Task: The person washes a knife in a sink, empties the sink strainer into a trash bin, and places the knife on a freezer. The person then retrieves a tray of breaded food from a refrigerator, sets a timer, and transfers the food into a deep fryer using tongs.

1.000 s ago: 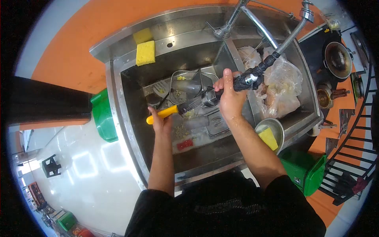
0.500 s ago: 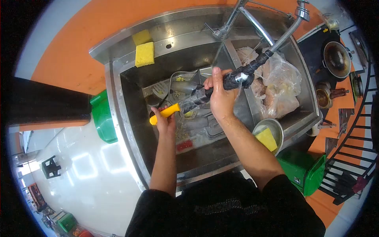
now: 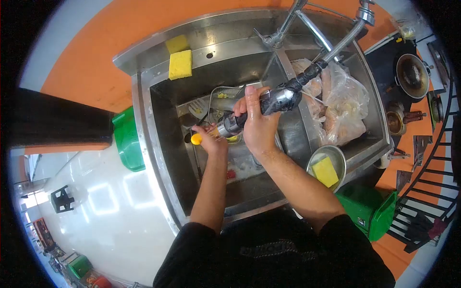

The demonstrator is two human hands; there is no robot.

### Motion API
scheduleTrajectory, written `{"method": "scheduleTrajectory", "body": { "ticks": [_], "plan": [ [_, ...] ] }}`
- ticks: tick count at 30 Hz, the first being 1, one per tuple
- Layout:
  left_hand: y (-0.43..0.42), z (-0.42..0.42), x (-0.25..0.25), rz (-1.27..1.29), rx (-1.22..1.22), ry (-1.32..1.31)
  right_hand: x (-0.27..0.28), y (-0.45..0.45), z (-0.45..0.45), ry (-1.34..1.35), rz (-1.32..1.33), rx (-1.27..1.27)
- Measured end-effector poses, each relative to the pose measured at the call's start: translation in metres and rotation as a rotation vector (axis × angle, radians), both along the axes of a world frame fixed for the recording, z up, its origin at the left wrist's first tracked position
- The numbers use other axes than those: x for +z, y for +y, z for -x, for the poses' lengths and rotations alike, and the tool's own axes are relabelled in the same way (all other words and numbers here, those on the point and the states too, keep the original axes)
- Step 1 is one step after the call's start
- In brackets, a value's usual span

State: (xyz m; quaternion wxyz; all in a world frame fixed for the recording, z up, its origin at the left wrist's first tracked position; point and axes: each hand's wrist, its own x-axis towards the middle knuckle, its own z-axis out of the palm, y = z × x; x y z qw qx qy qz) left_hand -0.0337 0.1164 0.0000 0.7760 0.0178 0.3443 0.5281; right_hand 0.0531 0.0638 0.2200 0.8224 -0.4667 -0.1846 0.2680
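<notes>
Orange wall [image 3: 96, 62] rises behind a steel sink [image 3: 149, 139], over whose left basin [image 3: 165, 115] the right hand [image 3: 259, 127] keeps a tight grip round one black-taped spray nozzle [image 3: 283, 98] and the left hand [image 3: 213, 141] curls snugly about one bright yellow handle [image 3: 196, 138], partly hidden, beneath the nozzle's mouth, two yellow sponges [image 3: 180, 65] lying well apart.

A yellow sponge [image 3: 325, 173] lies in a metal bowl [image 3: 340, 161]. Just beyond the bowl are clear plastic bags [image 3: 346, 103] with pale contents. A green bin [image 3: 365, 207] stands to the bowl's near right, a wok [image 3: 412, 77] to its far right, and a black stool [image 3: 62, 199] well to its left.
</notes>
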Motion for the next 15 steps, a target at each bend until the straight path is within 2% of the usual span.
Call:
{"method": "scheduleTrajectory", "body": {
  "ticks": [3, 4, 7, 9, 11, 14, 15],
  "plan": [
    [0.001, -0.002, 0.006, 0.06, 0.008, -0.031, -0.001, -0.001, 0.0, -0.055, 0.023, -0.023],
    [-0.003, -0.006, 0.031, 0.109, 0.029, -0.011, -0.001, -0.001, 0.0, -0.066, 0.032, -0.032],
    [-0.008, -0.003, 0.039, 0.149, 0.015, -0.105, 0.0, -0.004, -0.001, -0.025, 0.046, -0.018],
    [-0.008, 0.002, 0.033, 0.06, -0.004, -0.08, -0.001, -0.004, -0.003, -0.034, 0.068, -0.043],
    [-0.006, 0.006, 0.032, -0.107, -0.012, 0.08, -0.005, -0.008, -0.009, -0.05, 0.107, -0.063],
    [0.0, 0.006, 0.041, -0.148, -0.024, 0.103, -0.013, -0.017, -0.028, -0.075, 0.184, -0.131],
    [0.0, 0.01, 0.047, -0.08, -0.07, 0.052, -0.016, -0.018, -0.035, -0.076, 0.206, -0.184]
  ]
}}
